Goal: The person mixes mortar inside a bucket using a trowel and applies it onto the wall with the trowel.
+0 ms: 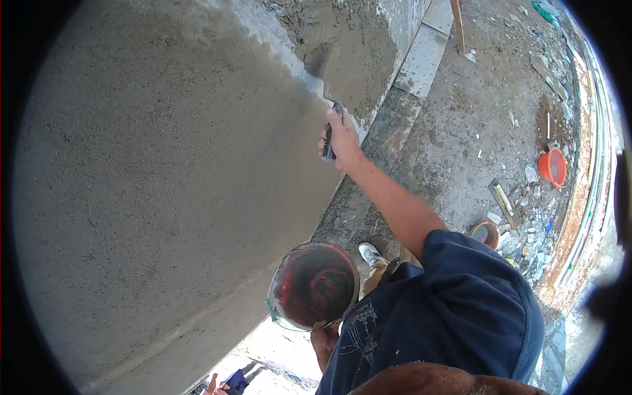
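Observation:
My right hand (340,139) is closed around the dark handle of a trowel (317,85), whose blade lies against wet grey mortar (362,62) on the wall near the top. Smooth grey plaster (164,164) covers the wall to the left. Below, my left hand (322,339) holds the rim of a round dark bucket (317,284) with reddish streaks inside and only a thin coat of residue. The bucket is tilted beside the wall, and part of my left hand is hidden behind it.
An orange bucket (552,166) and another round bucket (485,234) stand on the rubble-strewn ground at the right. A wooden piece (504,204) lies between them. Flat boards (424,59) line the wall's base. Part of another person (230,383) shows at the bottom.

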Demonstrator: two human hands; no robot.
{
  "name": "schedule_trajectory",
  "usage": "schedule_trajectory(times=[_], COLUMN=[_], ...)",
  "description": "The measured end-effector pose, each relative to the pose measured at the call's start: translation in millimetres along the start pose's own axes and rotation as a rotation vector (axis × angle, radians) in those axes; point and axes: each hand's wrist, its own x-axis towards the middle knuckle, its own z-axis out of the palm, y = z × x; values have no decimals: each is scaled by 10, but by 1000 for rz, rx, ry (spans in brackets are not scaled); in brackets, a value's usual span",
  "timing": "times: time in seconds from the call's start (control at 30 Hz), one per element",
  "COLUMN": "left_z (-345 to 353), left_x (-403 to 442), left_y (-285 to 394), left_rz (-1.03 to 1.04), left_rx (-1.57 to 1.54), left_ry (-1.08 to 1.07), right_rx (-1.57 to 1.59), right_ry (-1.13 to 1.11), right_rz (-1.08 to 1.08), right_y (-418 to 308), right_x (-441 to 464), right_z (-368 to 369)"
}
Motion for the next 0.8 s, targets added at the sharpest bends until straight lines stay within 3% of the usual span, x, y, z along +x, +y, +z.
schedule_trajectory(times=[0.07,0.17,0.23,0.3,0.37,0.47,0.57,0.67,0.77,0.8], left_z=[8,28,43,-81,-399,-311,-8,-287,-80,-146], left_x=[18,-11,-45,228,1034,841,263,743,369,469], left_y=[-96,-143,-97,-158,-391,-199,-9,-119,-102,-161], left_rz=[40,103,89,126,244,145,190,204,135,168], left_rx=[-52,-69,-54,-22,13,0,-198,42,-267,-166], left_ry=[10,11,13,-5,-40,-127,-165,-102,-154,-124], right_rx=[322,107,-174,-360,-532,-695,-734,-838,-975,-1016], right_ry=[-110,-99,-138,-185,-200,-130,-48,-47,-30,-24], right_rz=[112,-68,-267,-257,-264,-289,-319,-334,-422,-464], right_y=[-191,-188,172,390,331,118,-188,-328,-319,-345], right_x=[561,246,-22,-268,-337,-385,-246,-104,-13,1], right_z=[-23,620,659,374,137,-113,-127,-182,-285,-315])
